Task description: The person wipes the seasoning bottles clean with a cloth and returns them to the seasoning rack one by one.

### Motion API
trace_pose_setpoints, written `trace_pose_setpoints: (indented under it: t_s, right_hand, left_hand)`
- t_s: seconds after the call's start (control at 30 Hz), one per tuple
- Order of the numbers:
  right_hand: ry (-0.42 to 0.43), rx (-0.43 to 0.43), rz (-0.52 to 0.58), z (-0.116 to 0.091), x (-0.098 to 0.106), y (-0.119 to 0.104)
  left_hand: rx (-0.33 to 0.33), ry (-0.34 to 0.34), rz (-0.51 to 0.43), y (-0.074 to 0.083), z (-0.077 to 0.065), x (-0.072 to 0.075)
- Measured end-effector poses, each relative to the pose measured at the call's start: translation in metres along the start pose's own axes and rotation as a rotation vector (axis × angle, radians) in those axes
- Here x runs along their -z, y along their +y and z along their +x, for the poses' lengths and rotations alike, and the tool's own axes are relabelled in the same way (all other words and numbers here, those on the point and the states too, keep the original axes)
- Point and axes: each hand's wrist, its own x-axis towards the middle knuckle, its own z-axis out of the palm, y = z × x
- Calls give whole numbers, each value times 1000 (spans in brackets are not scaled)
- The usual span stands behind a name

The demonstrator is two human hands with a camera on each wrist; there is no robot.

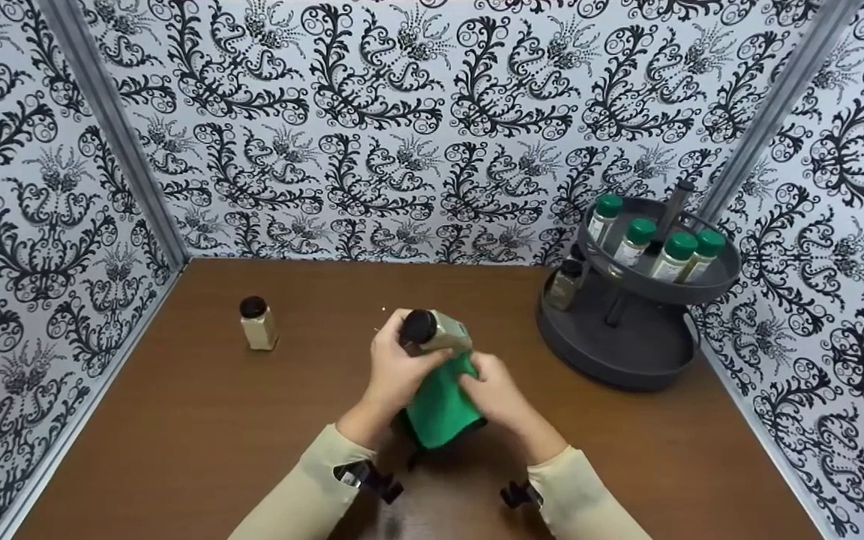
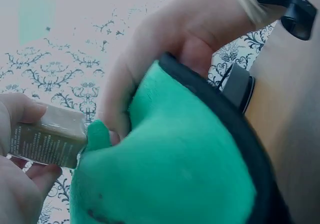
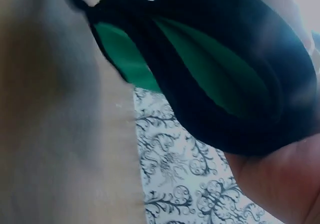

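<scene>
Clearly tipped over, with its cap toward the left, the small square-sided clear jar with a black cap and pale beige contents (image 1: 448, 330) was up off the brown wooden table (image 1: 177, 435), near the middle of my head view. Through the left wrist camera I could make out rows of pale print on its flat side, too small for me to read. I saw the person's left hand (image 1: 400, 367) wrapped around it, fingers curled and the thumb laid along the body. The person's right hand (image 1: 496, 390) had its fingers bent, pinching a bright green soft cloth with black edging (image 1: 439, 409); the cloth hung below the jar, and a bunched fold of it met the jar's base end. On the cloth I noticed a few dark marks. Well to the left, I had a second black-capped jar with pale contents (image 1: 258, 332) standing upright. To the right stood a dark grey two-tier round stand (image 1: 642, 337), its upper tray holding four green-capped bottles (image 1: 634, 244), its lower one a dark-capped jar (image 1: 565, 285) near the left rim.
</scene>
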Motion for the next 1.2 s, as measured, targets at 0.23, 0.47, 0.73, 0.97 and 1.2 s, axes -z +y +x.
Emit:
trace_pose_setpoints:
  t_s: [0.23,0.47,0.73,0.97,1.2]
  right_hand:
    - [214,16,173,2,7,-3]
    - [-110,84,-145,4,-8,6]
    - [44,-35,62,7,1,7]
    - [231,-146,309,6,14,-2]
    - [-83,-8,24,2,0,2]
  left_hand:
    - [3,-20,-9,3,3,0]
    - [-10,-14,-27,2,2,3]
    - [-43,-39,15,4,3,4]
    - [-37,-4,5,4,2,3]
    - [-26,-4,6,2,-1,0]
